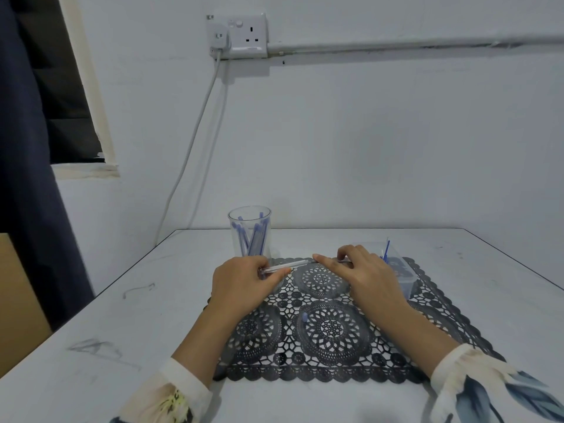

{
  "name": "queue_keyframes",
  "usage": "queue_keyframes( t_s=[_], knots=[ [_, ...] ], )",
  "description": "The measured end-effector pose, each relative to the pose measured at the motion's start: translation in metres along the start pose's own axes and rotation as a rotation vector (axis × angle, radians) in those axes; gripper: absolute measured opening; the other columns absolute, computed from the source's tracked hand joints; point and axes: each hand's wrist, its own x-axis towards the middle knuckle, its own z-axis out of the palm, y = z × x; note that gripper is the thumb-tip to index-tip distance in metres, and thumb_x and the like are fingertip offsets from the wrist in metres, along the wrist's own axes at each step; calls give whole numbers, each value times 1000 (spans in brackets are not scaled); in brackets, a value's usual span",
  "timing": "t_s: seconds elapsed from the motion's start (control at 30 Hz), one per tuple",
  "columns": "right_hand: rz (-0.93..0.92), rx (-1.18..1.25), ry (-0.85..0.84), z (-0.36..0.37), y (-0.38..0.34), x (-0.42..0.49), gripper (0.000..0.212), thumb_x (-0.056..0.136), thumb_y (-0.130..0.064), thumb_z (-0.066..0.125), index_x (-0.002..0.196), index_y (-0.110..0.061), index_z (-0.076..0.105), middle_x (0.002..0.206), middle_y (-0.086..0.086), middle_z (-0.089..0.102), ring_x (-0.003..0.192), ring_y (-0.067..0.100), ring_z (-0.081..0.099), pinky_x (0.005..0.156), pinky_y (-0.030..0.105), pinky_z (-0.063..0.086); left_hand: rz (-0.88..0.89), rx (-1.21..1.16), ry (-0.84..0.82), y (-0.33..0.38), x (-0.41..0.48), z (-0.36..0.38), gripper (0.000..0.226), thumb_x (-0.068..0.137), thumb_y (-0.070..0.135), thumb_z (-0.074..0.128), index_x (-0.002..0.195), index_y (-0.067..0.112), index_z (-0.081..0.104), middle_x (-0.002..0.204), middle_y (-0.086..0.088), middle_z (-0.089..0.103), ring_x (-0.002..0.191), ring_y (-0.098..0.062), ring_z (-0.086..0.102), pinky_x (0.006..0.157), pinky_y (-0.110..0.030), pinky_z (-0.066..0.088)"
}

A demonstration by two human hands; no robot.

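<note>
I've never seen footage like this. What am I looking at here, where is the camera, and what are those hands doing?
No machine here: these are a person's two bare hands, filmed by one wide-angle camera worn on the head, looking forward and down. The left hand grips a clear pen barrel; the right hand pinches what looks like a thin rod at the barrel's end, perhaps a refill. They work over a black lace-patterned placemat on a white table. Behind the left hand stands a clear cup of blue pens; beside the right hand sits a clear plastic box of small parts. A small blue piece lies on the mat.
</note>
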Motion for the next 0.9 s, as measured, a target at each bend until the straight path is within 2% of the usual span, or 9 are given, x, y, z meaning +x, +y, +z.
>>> queue_keyframes(
  t_s=[0.3, 0.43, 0.53, 0.63, 0.73, 0.9],
  knots=[
    [32, -9, 37, 2, 3, -1, 72, 52, 9, 81, 115, -23, 67, 84, 8, 63, 67, 20, 58, 51, 29, 45, 4, -8, 3, 0, -1, -1, 42, 81, 67, 48, 70, 27, 59, 60, 11, 56, 62, -7, 53, 55, -23, 39],
    [-17, -12, 67, 2, 0, -1, 56, 66, 1, 73, 114, -24, 67, 84, 8, 63, 66, 21, 59, 50, 30, 45, 16, 2, -1, 0, -1, -1, 44, 80, 67, 47, 71, 26, 61, 62, 9, 60, 62, -8, 54, 54, -23, 39],
    [-17, -15, 56, 2, -2, 1, 67, 57, 3, 84, 115, -26, 66, 84, 8, 63, 66, 20, 58, 51, 29, 45, 29, 4, 4, 1, -1, -1, 43, 79, 68, 47, 72, 28, 61, 63, 9, 60, 62, -8, 54, 53, -22, 37],
    [-15, -12, 58, 3, -1, 1, 70, 53, -1, 88, 114, -27, 66, 84, 7, 63, 66, 19, 58, 52, 28, 44, 37, -1, -1, 2, -2, -2, 40, 80, 68, 47, 71, 31, 58, 60, 11, 56, 61, -7, 53, 51, -21, 33],
    [-18, -10, 58, 1, 0, 0, 70, 52, 0, 87, 113, -27, 67, 84, 7, 63, 66, 19, 58, 53, 27, 44, 43, -3, -2, 3, -3, -2, 38, 80, 68, 47, 67, 33, 52, 54, 12, 51, 59, -8, 50, 49, -21, 28],
    [-19, 53, 46, 4, -4, -1, 63, 56, 4, 81, 110, -25, 69, 83, 7, 64, 65, 19, 57, 49, 28, 47, 81, 25, -12, 8, -6, 1, 44, 79, 70, 45, 67, 30, 56, 53, 10, 51, 56, -4, 49, 48, -19, 25]
  ],
)
